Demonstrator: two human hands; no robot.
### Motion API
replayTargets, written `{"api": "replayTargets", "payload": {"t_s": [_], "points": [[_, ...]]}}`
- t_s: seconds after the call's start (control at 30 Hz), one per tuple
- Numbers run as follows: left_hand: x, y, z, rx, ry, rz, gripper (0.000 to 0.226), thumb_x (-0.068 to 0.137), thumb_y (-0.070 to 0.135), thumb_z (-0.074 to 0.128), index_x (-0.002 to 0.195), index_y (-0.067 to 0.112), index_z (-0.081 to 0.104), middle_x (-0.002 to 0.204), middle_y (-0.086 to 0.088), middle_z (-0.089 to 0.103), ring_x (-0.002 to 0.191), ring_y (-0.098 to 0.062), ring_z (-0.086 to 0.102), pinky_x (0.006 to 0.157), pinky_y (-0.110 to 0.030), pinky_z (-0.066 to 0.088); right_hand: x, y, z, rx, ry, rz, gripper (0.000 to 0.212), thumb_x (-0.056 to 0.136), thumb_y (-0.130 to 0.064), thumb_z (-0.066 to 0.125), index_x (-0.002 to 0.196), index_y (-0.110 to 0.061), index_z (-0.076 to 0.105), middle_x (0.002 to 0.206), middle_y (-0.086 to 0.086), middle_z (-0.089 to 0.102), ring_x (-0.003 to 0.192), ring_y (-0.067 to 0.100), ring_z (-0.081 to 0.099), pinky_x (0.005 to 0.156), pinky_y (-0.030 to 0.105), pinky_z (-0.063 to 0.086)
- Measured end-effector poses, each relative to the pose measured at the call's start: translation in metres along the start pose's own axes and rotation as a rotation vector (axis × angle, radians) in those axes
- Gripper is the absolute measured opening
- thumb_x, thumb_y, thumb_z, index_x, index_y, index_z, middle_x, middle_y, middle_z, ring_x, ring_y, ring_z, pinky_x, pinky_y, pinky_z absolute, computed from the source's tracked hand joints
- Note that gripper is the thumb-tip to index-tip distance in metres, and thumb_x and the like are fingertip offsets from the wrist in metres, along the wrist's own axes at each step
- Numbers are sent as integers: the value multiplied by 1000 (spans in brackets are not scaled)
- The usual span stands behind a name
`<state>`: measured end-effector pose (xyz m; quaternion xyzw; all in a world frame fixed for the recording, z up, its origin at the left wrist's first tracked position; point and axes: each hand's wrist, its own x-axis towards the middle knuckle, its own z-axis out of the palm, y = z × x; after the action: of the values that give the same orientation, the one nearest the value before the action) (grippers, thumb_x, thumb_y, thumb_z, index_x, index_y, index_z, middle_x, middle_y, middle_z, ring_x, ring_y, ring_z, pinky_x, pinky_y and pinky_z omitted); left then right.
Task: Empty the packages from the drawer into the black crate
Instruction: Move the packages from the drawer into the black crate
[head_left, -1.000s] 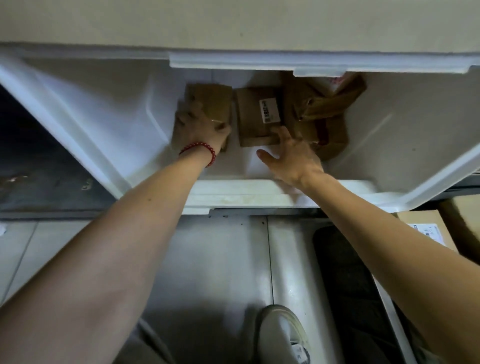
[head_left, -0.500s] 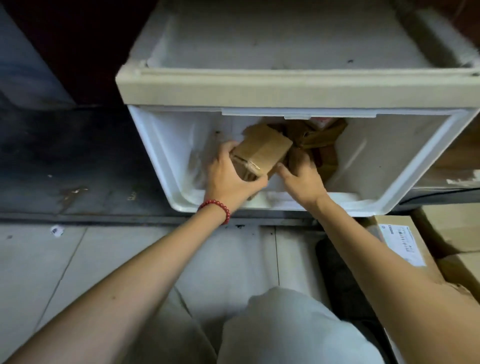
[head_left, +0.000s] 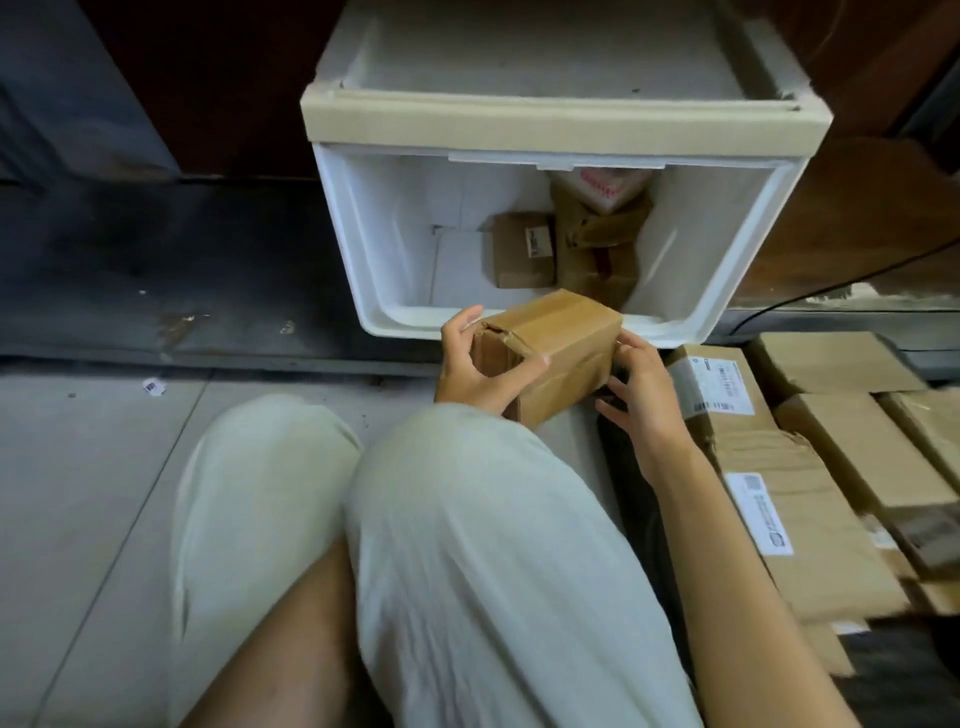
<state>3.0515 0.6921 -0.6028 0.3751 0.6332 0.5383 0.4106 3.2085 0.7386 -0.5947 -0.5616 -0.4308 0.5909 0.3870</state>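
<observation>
Brown cardboard fills both hands: a small box (head_left: 550, 353) is held just in front of the white plastic drawer (head_left: 353, 244), at its near rim and above the floor. The left hand (head_left: 480, 366) grips the box's torn end, thumb on the near face and fingers curled over the far edge, clamped on it. The right hand (head_left: 641, 395) is at the box's other end, at 3 o'clock from it; its fingers are spread apart and only the upper fingertips touch the cardboard.

Inside the drawer, at 12 o'clock from the held box, a smaller labelled box (head_left: 522, 252) lies flat on the bottom. Just beside it, toward 1 o'clock, a crumpled paper parcel (head_left: 602, 244) leans against a white package with red print (head_left: 605, 187) at the back wall.

At 4 o'clock from the hands, a heap of labelled cartons (head_left: 789, 467) lies packed close together. The person's knees, in pale trousers (head_left: 467, 545), fill the foreground over a grey tiled floor (head_left: 78, 467).
</observation>
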Motion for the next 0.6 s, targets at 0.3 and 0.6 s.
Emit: {"api": "replayTargets", "payload": {"t_s": [0.3, 0.6], "points": [[3, 3, -2, 6, 24, 29, 55, 52, 62, 76, 92, 34, 51, 117, 4, 60, 108, -17, 61, 97, -44, 49, -32, 3, -22, 28, -39, 54, 23, 102, -35, 38, 107, -52, 51, 106, -25, 60, 101, 6, 58, 101, 43, 45], [18, 2, 5, 19, -103, 69, 56, 57, 62, 76, 108, 53, 55, 136, 8, 47, 119, -15, 55, 96, -40, 52, -30, -5, -29, 82, -1, -27, 28, 103, -34, 39, 127, -47, 45, 106, -26, 54, 104, 5, 55, 104, 43, 42]]}}
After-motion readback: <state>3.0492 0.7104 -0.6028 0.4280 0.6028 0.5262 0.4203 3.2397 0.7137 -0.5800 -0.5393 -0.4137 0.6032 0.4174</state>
